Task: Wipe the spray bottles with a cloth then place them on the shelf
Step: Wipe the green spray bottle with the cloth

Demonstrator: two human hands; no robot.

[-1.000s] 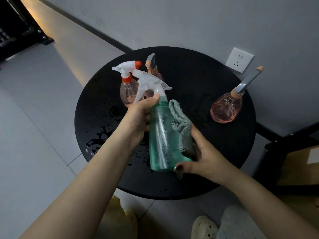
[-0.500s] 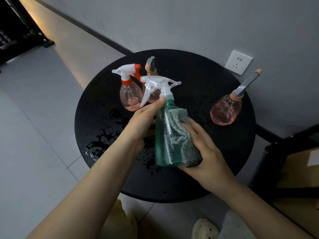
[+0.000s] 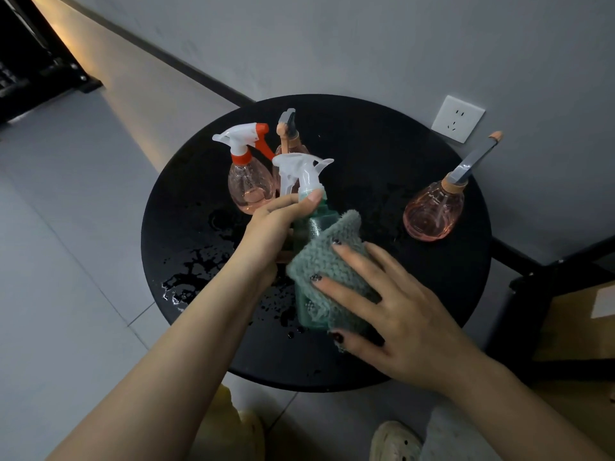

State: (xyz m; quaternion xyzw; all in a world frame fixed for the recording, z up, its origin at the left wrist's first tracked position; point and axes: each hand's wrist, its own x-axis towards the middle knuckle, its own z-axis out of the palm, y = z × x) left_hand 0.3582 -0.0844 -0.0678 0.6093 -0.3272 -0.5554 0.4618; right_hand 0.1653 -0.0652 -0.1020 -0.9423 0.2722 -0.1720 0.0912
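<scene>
Gripping the green spray bottle [image 3: 311, 224] by its neck above the worktop [image 3: 416, 287], the left hand [image 3: 276, 224] kept it steady so the right hand [image 3: 392, 321], fingers spread flat, could press the cloth [image 3: 327, 261] against its side; three pink bottles [image 3: 248, 184] waited behind.

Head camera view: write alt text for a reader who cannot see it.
A person's left hand grips the neck of a green spray bottle above a round black table, while the right hand presses a grey-green cloth against its side. Three pink spray bottles stand on the table, which has water droplets on it; a white wall socket is behind.
</scene>
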